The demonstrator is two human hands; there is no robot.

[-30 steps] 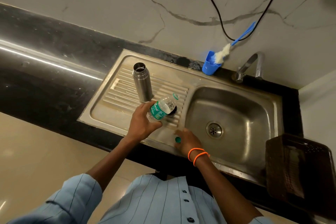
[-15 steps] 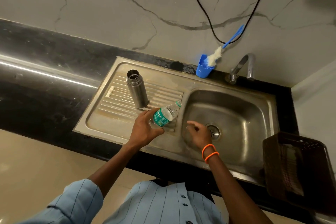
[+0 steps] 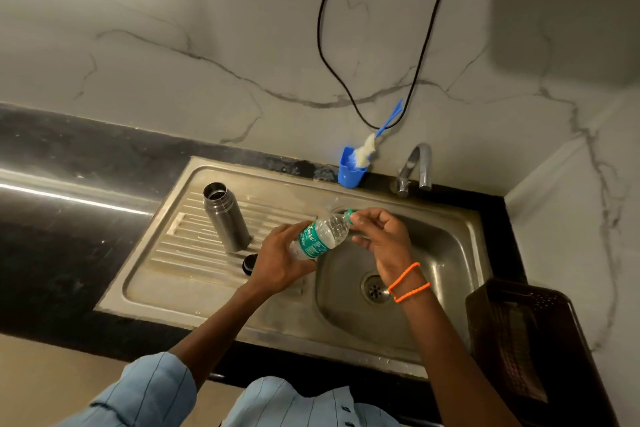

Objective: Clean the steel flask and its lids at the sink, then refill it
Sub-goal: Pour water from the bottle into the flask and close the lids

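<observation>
Head view: your right fingers (image 3: 369, 218) are pinching the cap (image 3: 349, 213) on one bottle (image 3: 320, 236), which your left hand (image 3: 280, 260) is gripping, tilted above the sink (image 3: 464, 246). One flask (image 3: 225, 217) is standing open on the drainboard, one lid (image 3: 250, 264) lying just beside it. One blue cup (image 3: 349, 172) is holding a brush (image 3: 372, 146).

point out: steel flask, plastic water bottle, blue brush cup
steel flask (image 3: 227, 218), head view, on its side wall.
plastic water bottle (image 3: 317, 236), head view, on its green label.
blue brush cup (image 3: 350, 170), head view, on its front wall.
</observation>
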